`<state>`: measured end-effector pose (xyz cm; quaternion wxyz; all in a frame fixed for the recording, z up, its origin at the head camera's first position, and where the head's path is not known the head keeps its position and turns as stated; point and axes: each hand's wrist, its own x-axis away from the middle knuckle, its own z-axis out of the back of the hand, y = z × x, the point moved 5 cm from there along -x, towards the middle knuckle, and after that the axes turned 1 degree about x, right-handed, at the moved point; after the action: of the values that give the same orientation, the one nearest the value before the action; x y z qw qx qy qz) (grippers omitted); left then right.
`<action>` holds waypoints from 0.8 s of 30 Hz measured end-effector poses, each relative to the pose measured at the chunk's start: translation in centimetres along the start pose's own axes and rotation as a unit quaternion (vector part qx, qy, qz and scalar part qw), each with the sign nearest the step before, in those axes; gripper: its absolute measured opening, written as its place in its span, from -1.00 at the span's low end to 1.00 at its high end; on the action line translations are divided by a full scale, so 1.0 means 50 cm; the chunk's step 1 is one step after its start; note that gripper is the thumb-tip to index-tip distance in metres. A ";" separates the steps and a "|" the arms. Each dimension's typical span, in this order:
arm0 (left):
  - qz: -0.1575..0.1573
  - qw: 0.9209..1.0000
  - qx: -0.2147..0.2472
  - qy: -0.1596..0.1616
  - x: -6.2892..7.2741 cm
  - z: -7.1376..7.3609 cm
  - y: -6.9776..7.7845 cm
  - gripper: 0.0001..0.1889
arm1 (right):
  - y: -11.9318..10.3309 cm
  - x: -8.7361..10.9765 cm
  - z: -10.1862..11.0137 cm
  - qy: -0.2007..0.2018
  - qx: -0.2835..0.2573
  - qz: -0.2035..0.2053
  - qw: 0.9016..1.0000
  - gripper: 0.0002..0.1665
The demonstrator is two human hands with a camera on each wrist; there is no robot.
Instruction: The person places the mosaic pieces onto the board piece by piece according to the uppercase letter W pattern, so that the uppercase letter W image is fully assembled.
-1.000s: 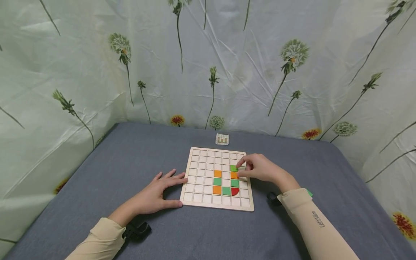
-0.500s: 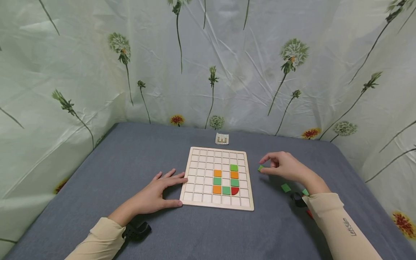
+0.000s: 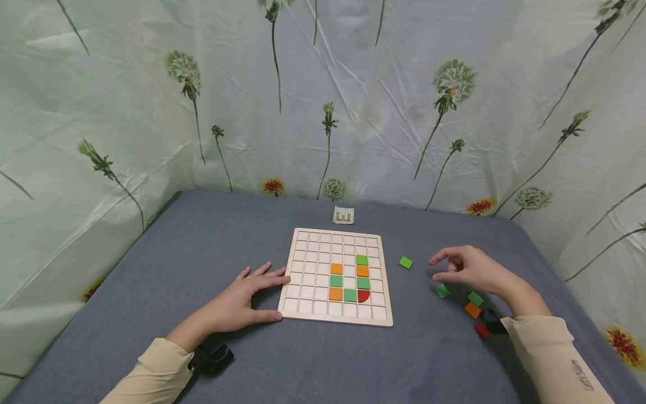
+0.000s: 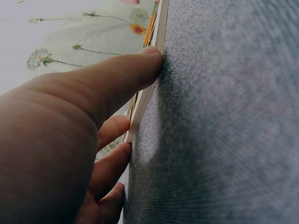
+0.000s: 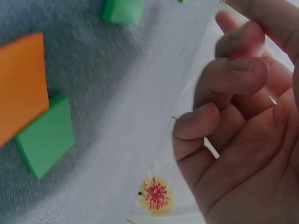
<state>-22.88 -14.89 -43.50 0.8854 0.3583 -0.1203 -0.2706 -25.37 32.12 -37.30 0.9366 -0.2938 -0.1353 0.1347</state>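
Observation:
A square wooden grid board [image 3: 308,280] lies on the cloth, with orange, green and red tiles set in its right half. My left hand [image 3: 239,303] rests spread at the board's left edge, its thumb at the near corner. The left wrist view shows that thumb [image 4: 117,74] against the board's side. Right of the board my right hand [image 3: 476,272] hovers with loosely curled fingers, thumb and index apart, holding nothing. A light green tile [image 3: 406,262] lies between it and the board. Just below the hand is a green tile [image 3: 442,290].
Near the right wrist lie another green tile [image 3: 475,298], an orange tile [image 3: 473,310] and a red piece [image 3: 481,331], partly beside the black wrist strap [image 3: 495,321]. A small card with a printed grid [image 3: 344,215] sits behind the board. Floral fabric [image 3: 303,112] hangs behind the grey-blue cloth.
My right hand has moved right, from the board's right side out over the cloth. The light green tile at its fingertips half a second ago now lies free. My left hand stays put.

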 end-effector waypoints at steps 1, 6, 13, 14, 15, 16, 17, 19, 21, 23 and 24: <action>0.000 1.000 0.000 0.000 0.000 0.000 0.000 -0.22 | 0.004 0.004 0.001 -0.004 -0.008 0.000 1.000 -0.57; -0.002 1.000 -0.001 0.001 0.000 -0.001 -0.002 -0.22 | 0.028 0.016 -0.004 -0.035 -0.046 -0.005 0.998 -0.56; -0.003 1.000 -0.002 0.000 -0.001 0.000 -0.001 -0.22 | 0.048 0.027 -0.018 -0.073 -0.070 0.014 0.995 -0.54; -0.003 1.000 -0.002 0.000 -0.001 0.000 -0.001 -0.22 | 0.050 0.029 -0.019 -0.076 -0.072 0.018 0.994 -0.54; -0.003 1.000 -0.002 0.000 -0.001 0.000 -0.001 -0.22 | 0.052 0.030 -0.019 -0.078 -0.073 0.021 0.994 -0.55; -0.003 1.000 -0.002 0.000 -0.001 -0.001 -0.001 -0.22 | 0.054 0.032 -0.020 -0.080 -0.075 0.024 0.994 -0.55; -0.003 1.000 -0.002 0.001 -0.001 -0.001 -0.001 -0.22 | 0.055 0.033 -0.021 -0.082 -0.077 0.025 0.993 -0.55; -0.003 1.000 -0.002 0.002 0.000 -0.001 -0.001 -0.22 | 0.059 0.035 -0.023 -0.084 -0.084 0.024 0.993 -0.54; -0.005 1.000 -0.002 0.004 0.000 -0.001 0.000 -0.22 | 0.063 0.037 -0.025 -0.086 -0.090 0.020 0.992 -0.53; -0.006 1.000 -0.003 0.006 0.000 0.000 0.000 -0.22 | 0.066 0.038 -0.027 -0.088 -0.094 0.016 0.992 -0.53; -0.006 1.000 -0.003 0.006 0.000 0.000 0.000 -0.22 | 0.067 0.038 -0.028 -0.088 -0.095 0.014 0.991 -0.53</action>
<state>-22.87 -14.89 -43.50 0.8856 0.3578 -0.1117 -0.2741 -23.73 34.69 -40.04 0.8867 -0.3706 -0.2255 0.1599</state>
